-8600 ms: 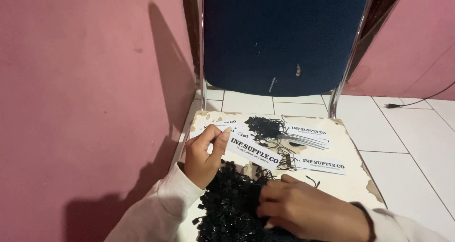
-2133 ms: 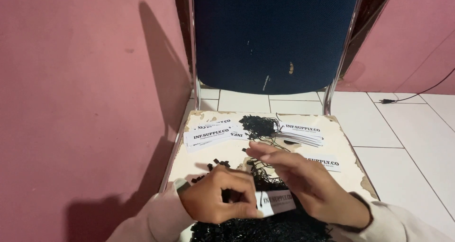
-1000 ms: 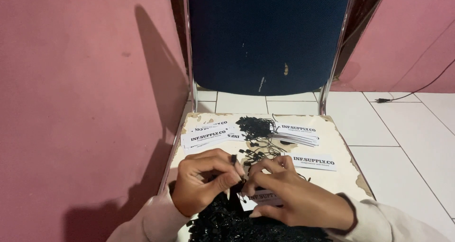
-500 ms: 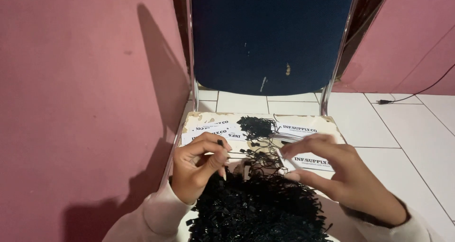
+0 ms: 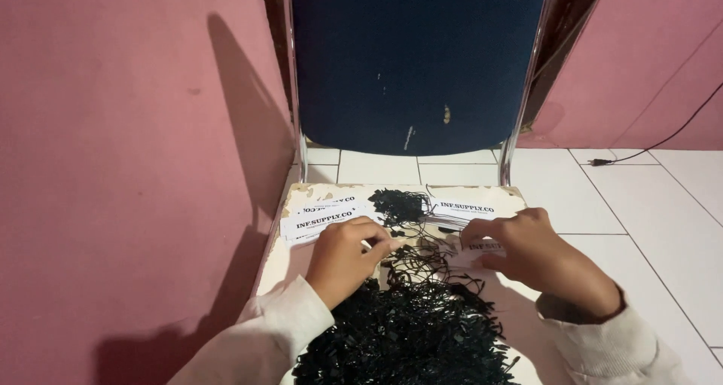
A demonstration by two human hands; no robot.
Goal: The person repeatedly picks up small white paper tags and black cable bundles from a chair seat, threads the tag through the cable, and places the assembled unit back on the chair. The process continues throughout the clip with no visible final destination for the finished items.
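My left hand [image 5: 345, 255] is at the near left of a worn chair seat [image 5: 301, 258], thumb and fingers pinched on a thin black string at the edge of a tangle of black string loops [image 5: 410, 332]. My right hand [image 5: 536, 255] lies to the right, its curled fingertips pressing on a white printed tag [image 5: 476, 251] that it mostly covers. A fanned stack of white tags [image 5: 320, 221] sits just beyond my left hand. Another stack of tags [image 5: 461, 208] lies beyond my right hand. A smaller clump of black strings [image 5: 398, 204] sits between the two stacks.
The chair's dark blue backrest [image 5: 414, 61] with metal side tubes rises behind the seat. A pink wall [image 5: 128, 166] stands close on the left. White floor tiles [image 5: 648, 204] lie to the right, with a black cable and plug [image 5: 602, 161] on them.
My right hand has moved from spread above the strings down onto the tag at the right. My left hand has stayed by the left tag stack, still pinched.
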